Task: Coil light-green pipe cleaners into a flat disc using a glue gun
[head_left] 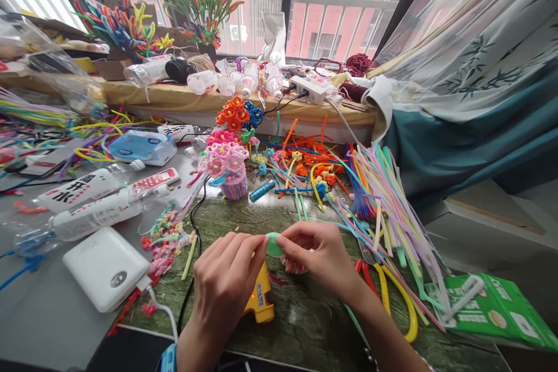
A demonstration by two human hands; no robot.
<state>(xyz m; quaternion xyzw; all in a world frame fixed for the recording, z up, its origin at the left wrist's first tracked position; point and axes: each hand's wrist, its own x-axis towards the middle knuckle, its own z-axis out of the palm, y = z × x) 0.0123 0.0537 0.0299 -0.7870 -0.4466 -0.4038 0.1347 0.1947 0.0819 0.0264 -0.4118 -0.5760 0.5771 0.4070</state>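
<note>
My left hand [226,279] and my right hand [316,253] meet over the middle of the table, both closed in a pinch. Between their fingertips is a small pale green oval piece [274,244], its edges partly covered by the fingers. Whether it is bent pipe cleaner I cannot tell. Below my left hand lies a yellow glue gun [261,296], partly hidden by the hand. Just beyond the hands, green pipe cleaners [300,204] lie on the table. Right of my right hand are scissors with yellow handles [399,302] and a red-handled tool [365,276].
Pipe-cleaner flowers [226,157] stand in a striped pot at the back. A bundle of pastel pipe cleaners [387,203] lies to the right, near a green packet [501,308]. Left are a white power bank [107,267] with a cable, plastic bottles [104,215] and a blue tissue pack [142,147].
</note>
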